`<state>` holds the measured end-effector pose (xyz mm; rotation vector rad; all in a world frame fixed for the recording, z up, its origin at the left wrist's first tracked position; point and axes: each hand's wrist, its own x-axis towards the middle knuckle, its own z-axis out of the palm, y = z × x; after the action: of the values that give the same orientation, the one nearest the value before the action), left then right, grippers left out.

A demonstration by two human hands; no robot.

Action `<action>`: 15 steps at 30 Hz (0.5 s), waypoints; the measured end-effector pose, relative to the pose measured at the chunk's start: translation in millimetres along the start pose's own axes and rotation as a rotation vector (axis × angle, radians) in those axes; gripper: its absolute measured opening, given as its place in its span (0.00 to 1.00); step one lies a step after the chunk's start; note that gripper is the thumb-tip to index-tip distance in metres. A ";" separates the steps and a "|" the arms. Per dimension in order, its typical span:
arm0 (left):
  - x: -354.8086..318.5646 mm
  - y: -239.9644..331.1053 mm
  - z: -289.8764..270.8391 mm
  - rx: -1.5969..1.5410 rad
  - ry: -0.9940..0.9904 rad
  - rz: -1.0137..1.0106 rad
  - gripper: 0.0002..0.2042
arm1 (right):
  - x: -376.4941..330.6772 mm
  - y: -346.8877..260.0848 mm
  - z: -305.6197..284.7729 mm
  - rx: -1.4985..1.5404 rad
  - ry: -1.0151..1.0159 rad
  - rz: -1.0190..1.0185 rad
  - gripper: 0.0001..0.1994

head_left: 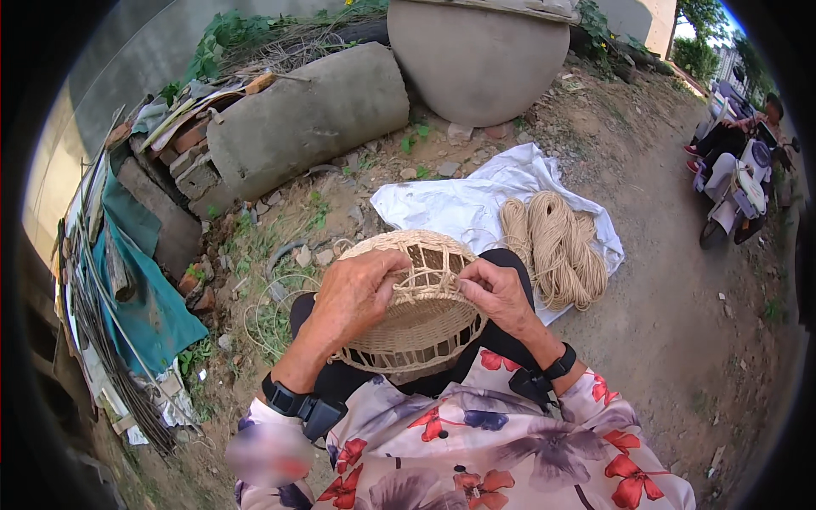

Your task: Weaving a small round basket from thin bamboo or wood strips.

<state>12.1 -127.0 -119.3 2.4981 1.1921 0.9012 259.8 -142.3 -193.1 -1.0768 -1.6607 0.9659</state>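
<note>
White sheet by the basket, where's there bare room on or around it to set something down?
The sheet is bare at its left, bordered by the twine bundles on the right and the basket below. Dirt lies open between the twine and scooters. Left of the basket, it's crowded with stones and weeds.

Outdoors, in daylight. Ground (671, 365): bare brown earth. Weeds (319, 208), stones (449, 167): scattered, mainly left. Wall (127, 85): grey, upper left, partly sunlit. Pipe (314, 119): grey, cylindrical, lying on its side. Vat (480, 64): grey, rounded, right of the pipe. Tarp (153, 302): teal, far left, near bricks (205, 299). Scooter (738, 187): white, right. Trees (697, 51): green, upper right.
</note>
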 end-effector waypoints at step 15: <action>-12.4 -1.5 -2.7 -0.469 0.108 -0.332 0.05 | 0.0 8.8 7.3 0.231 0.094 0.035 0.04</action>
<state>3.6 -135.6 -123.3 1.8427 1.2103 1.0828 254.9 -140.5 -203.2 -0.9828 -1.4201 1.0839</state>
